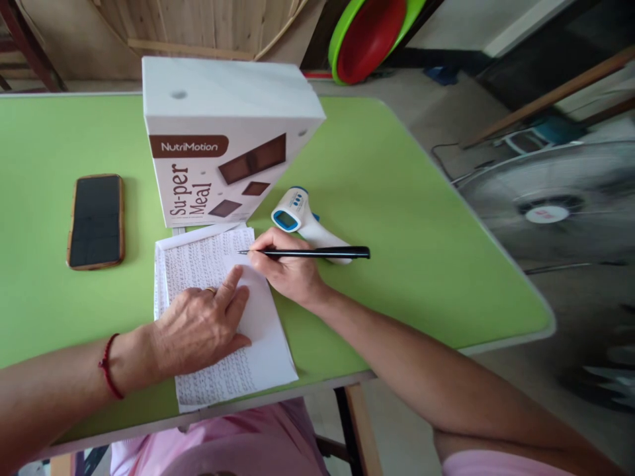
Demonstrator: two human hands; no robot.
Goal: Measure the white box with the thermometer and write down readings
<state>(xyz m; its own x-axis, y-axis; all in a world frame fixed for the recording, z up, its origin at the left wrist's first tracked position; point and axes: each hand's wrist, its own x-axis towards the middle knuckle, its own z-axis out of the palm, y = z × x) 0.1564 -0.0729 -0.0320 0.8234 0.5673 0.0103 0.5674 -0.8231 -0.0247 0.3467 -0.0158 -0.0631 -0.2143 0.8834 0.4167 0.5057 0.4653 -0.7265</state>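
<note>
Sheets of paper [268, 337] covered partly in rows of handwriting lie near the front edge of the green table. Flat on them rests my left hand [201, 324], its fingers stretched out and a ring on one of them. My right hand [288, 268] grips a black pen [342, 252] between thumb and fingers. The pen's tip points left, at the upper part of the page, beside the written lines; whether it touches the paper I cannot tell. Just behind my right hand lies a white and blue infrared thermometer [310, 225], its handle partly hidden by hand and pen.
A white NutriMotion box [233, 92] stands upright right behind the papers. To the left, a phone [96, 221] in a brown case lies on the green table [411, 251]. Beyond the table's right edge is a fan [546, 208]. Green and red basins [370, 39] are at the back.
</note>
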